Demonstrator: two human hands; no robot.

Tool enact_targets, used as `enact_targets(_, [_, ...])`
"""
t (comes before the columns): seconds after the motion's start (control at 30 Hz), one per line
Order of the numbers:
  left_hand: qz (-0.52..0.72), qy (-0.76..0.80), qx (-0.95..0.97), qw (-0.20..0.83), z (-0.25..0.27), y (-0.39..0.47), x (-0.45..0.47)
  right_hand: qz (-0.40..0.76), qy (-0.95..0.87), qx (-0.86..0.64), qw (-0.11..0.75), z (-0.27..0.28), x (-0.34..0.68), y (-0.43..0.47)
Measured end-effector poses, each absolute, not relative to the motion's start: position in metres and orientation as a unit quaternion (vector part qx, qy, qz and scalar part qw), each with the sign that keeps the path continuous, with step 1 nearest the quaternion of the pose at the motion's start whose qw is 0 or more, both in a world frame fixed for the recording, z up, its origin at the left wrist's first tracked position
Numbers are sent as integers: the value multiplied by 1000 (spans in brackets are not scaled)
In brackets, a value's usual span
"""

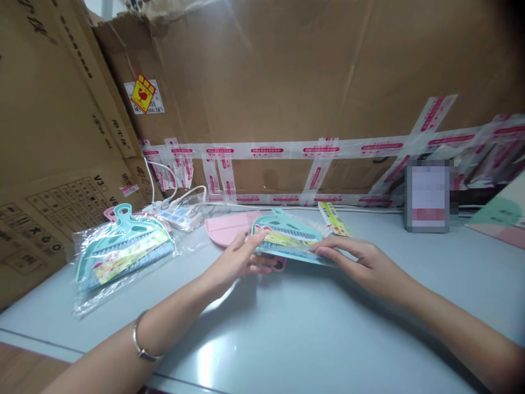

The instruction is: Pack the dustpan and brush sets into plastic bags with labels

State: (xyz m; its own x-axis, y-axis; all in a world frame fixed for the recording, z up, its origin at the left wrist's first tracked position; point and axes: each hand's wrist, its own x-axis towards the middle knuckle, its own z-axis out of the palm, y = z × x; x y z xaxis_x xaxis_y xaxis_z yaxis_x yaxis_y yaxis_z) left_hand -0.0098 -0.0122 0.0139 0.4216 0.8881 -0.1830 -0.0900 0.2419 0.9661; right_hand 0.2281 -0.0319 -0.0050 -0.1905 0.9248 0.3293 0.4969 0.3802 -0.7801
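Observation:
Between my hands, a little above the table, is a teal dustpan (287, 223) with a blue-bristled brush in it and a yellow-green label strip (287, 238) across the front. My left hand (244, 253) grips its left side, thumb on top and fingers beneath. At the right lower edge, my right hand (355, 256) pinches it between thumb and fingers. A pink dustpan (232, 227) lies just behind my left hand. Part of a pink handle (279, 265) shows below the teal dustpan; what it belongs to is hidden.
On the left lies a bagged teal dustpan set (123, 246). Behind it are a power strip (184, 216) and white cables. A loose yellow label card (334, 219) lies at the back. A blurred upright device (429, 197) stands right. Large taped cardboard boxes (262, 82) wall the table (311, 328).

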Motion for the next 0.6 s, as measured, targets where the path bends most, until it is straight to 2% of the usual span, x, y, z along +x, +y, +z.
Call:
enact_targets(0.07, [368, 375, 520, 673, 16, -14, -12, 276, -701, -508, 417, -5, 227, -32])
enact_targets(0.2, [309, 387, 593, 635, 15, -14, -13, 264, -701, -511, 422, -7, 227, -33])
enact_targets(0.33, [370, 444, 582, 572, 4, -10, -5, 263, -714, -508, 404, -12, 222, -34])
enact_targets(0.5, [438, 401, 569, 570, -8, -9, 2, 195, -697, -510, 464, -16, 216, -32])
enact_targets(0.6, [467, 387, 599, 522, -9, -12, 2, 138, -640, -543, 525, -16, 219, -29])
